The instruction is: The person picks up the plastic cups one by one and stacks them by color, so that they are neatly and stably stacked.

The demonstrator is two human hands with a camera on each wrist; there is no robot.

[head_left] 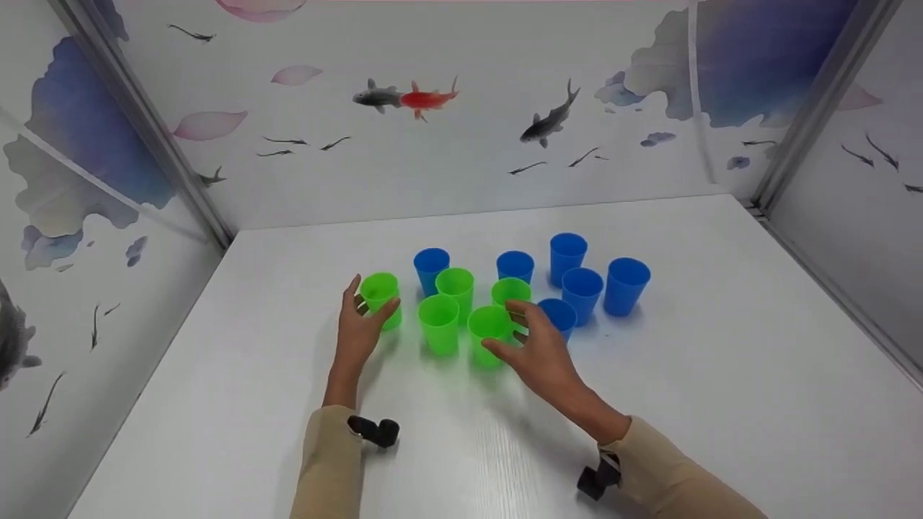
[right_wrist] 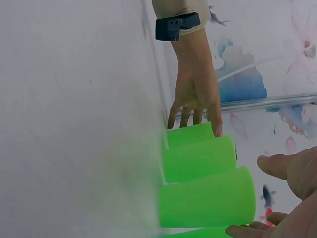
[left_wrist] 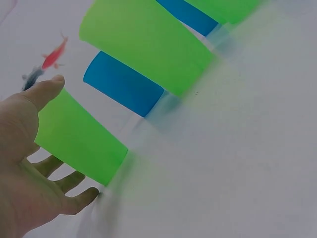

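Note:
My left hand (head_left: 357, 331) is around the near side of the leftmost green cup (head_left: 381, 303), its thumb by the rim. In the left wrist view, the fingers spread loosely past that upright cup (left_wrist: 81, 139). My right hand (head_left: 541, 353) reaches to the front green cup (head_left: 489, 339), thumb on the near side and fingers at the far right of its rim. Seen from the right wrist, the thumb stands apart from the cup (right_wrist: 208, 201). Between the hands stand more green cups, one at the front (head_left: 439, 328) and one behind it (head_left: 456, 285).
Several upright blue cups stand behind and to the right, among them one at the far right (head_left: 626, 288), one at the back (head_left: 568, 256) and one beside my right hand (head_left: 559, 317). Printed panels (head_left: 461, 173) wall in the white table (head_left: 447, 447) at the back and sides.

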